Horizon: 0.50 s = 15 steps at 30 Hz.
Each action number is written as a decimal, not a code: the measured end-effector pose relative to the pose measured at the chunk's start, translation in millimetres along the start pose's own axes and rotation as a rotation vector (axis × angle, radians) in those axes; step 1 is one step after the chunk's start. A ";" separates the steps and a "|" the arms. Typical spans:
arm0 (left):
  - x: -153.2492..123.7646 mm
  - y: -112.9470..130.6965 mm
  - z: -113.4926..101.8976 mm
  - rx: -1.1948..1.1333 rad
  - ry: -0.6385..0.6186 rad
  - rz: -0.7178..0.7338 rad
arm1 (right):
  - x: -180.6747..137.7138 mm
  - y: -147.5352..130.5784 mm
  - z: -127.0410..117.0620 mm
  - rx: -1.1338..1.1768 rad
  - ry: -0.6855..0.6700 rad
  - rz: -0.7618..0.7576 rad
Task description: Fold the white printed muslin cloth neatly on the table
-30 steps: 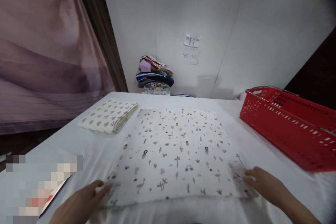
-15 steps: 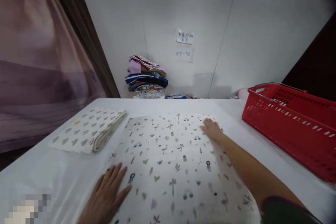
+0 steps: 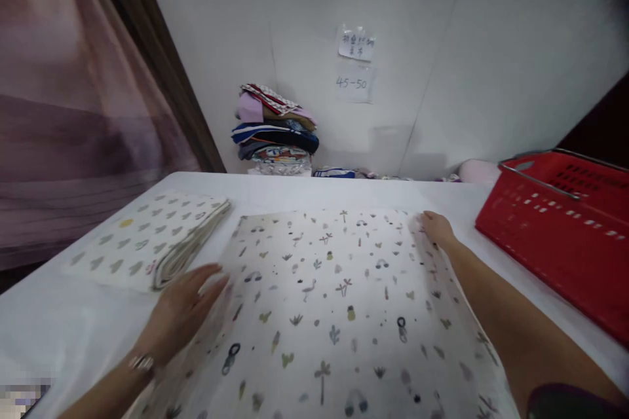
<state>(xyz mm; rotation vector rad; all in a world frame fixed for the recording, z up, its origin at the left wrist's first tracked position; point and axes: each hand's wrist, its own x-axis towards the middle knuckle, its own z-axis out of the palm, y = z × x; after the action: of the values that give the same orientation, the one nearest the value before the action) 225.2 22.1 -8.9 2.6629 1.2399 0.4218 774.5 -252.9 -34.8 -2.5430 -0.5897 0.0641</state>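
Observation:
A white cloth (image 3: 314, 294) printed with palms, flamingos, rainbows and cacti lies spread out on the white table in front of me. My left hand (image 3: 184, 301) is over its left edge, thumb and fingers apart, holding nothing visible. At the far right corner of the cloth, my right hand (image 3: 437, 229) touches the edge; its fingers are bent down and partly hidden, so a grip cannot be made out. Left of the printed cloth sits a thick folded cloth (image 3: 162, 229) with grey cloud-like shapes and a yellow spot.
A red plastic basket (image 3: 555, 229) with a metal handle stands at the right of the table (image 3: 383, 193). Beyond the far edge, a stack of folded fabrics (image 3: 275, 131) rests against the wall. Paper notes (image 3: 354, 65) hang there, and a pink curtain (image 3: 73, 111) hangs on the left.
My left hand has lifted from lying flat on the cloth and moved up along its left edge. The right hand has slid right to the far corner. The view has shifted slightly.

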 end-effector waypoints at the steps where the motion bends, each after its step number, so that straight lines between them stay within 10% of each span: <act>1: 23.8 8.0 -2.7 0.011 -0.016 -0.041 | 7.4 -1.2 -0.3 -0.002 -0.019 0.026; 7: 134.6 30.9 21.8 0.019 -0.112 -0.323 | 33.4 -10.4 8.0 0.052 -0.160 0.154; 15: 182.1 24.5 42.5 -0.054 -0.128 -0.487 | 38.3 -5.5 3.8 0.341 -0.158 0.166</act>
<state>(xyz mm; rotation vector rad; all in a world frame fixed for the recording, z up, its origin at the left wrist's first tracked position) 368.3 144.8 -9.4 2.1950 1.7318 0.2008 806.3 -230.6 -32.6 -2.2600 -0.3866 0.3936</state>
